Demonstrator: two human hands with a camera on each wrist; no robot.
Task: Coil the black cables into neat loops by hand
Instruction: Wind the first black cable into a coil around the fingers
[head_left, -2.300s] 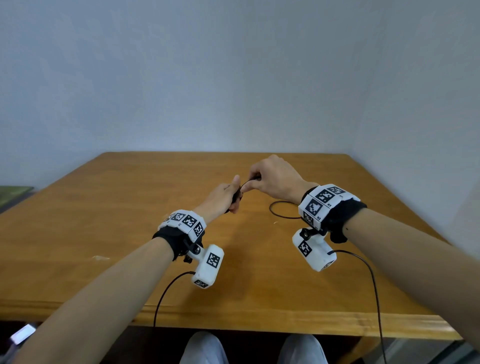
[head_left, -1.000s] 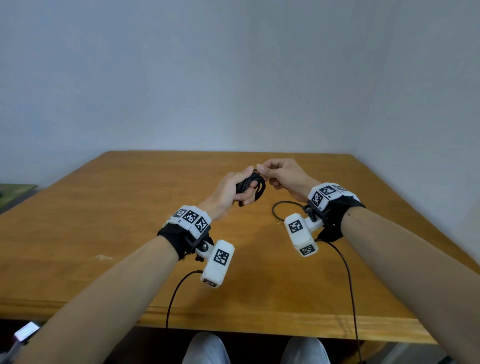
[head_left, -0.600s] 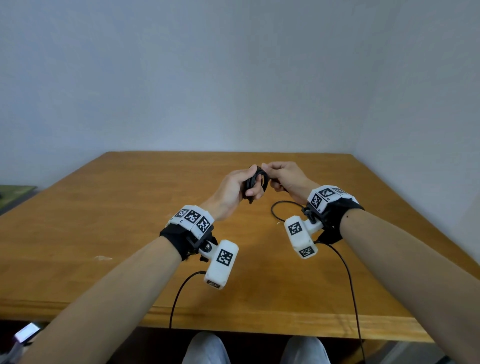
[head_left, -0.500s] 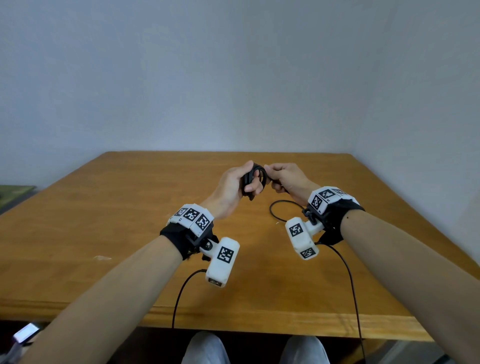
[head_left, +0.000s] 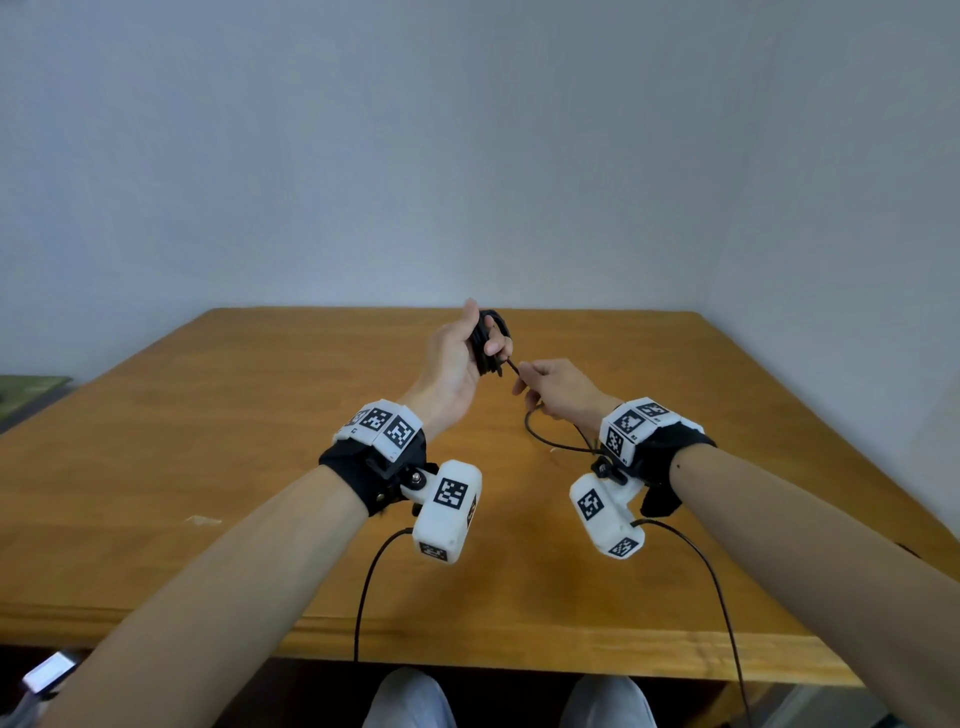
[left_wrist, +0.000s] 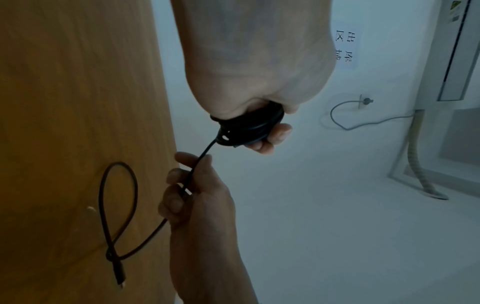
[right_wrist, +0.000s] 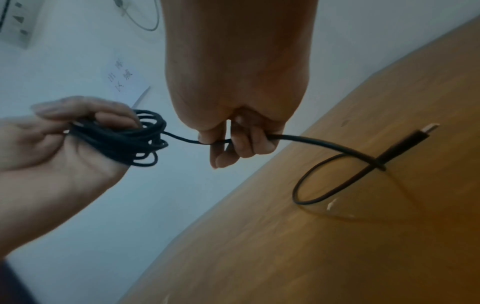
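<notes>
A wooden table fills a corner of pale walls, one carrying a paper notice and a socket with a grey lead. Above the table's far half the left hand curls round the coiled black cable, while the right hand pinches the free strand just beside it, the tail looping on the table with its plug. Half a second ago the hands met at the coil; now the right has dropped lower and drawn away, and the left has risen.
</notes>
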